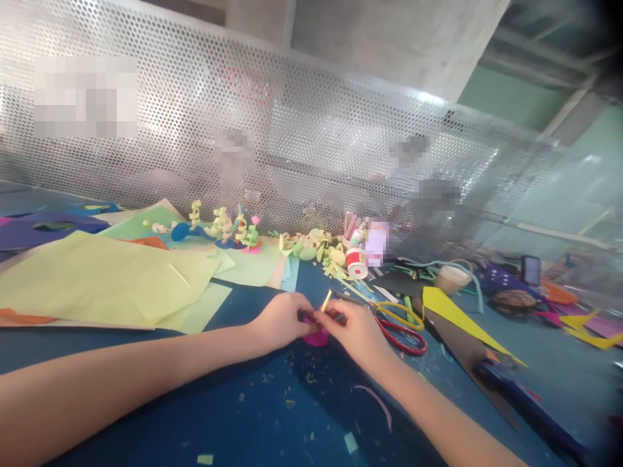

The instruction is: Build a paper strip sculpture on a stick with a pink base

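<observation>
Above the blue table, my left hand point(285, 318) and my right hand point(359, 329) meet at their fingertips. A small magenta paper piece point(316, 339) with a rounded edge shows below the fingers, and my left hand's closed fingers appear to hold it. From the pinched fingertips of my right hand a narrow pale yellow paper strip point(326, 299) sticks up. How the strip and the magenta piece touch is hidden by the fingers. Just right of my right hand lie scissors with red handles point(403, 338) and a yellow-handled pair point(402, 314).
Large pale yellow paper sheets point(97, 279) cover the left side. Small paper figures point(241, 227) stand at the back, beside a white roll point(357, 264) with a red label. A blue-handled tool point(516, 392) lies at right. Behind a perforated screen point(311, 130) are blurred people.
</observation>
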The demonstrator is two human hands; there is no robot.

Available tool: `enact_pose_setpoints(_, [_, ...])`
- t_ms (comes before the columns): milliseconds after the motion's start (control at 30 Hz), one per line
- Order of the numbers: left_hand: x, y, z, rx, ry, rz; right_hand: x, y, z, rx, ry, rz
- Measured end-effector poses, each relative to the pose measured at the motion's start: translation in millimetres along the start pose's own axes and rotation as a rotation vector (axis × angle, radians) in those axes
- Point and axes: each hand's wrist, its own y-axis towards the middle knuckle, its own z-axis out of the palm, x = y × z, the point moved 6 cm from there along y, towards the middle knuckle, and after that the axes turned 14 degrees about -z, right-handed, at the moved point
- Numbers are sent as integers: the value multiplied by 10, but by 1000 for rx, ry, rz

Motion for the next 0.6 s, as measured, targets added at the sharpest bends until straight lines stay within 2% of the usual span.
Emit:
enact_pose_setpoints(100, [-24,3,2,-10,-17,27,-53,-23,-77,36,44,36])
enact_pose_setpoints(167, [-34,-9,-2,-8,-40,50,-143,-74,-243,70,21,97])
enact_pose_setpoints(233, [-36,-20,-2,4,-59,58,-267,-169,-537,91,-111,173])
enact_pose_setpoints(300, [-30,-26,3,16,-61,52,-418,-330,-920,140,-385,279])
enact_pose_setpoints(367, [-23,-26,5,15,-55,39,-570,-561,-1319,201,-669,393])
enact_pose_setpoints(467, [-25,-28,0,2,-48,36,-864,-1065,-1755,296,-769,651])
enact_pose_setpoints(533, [-31,-29,-2,-3,-46,39,-1078,-1444,-1936,290,-782,817])
enact_pose_setpoints(600, [-34,-28,-1,0,-44,36,-1306,-1775,-2001,258,-758,876])
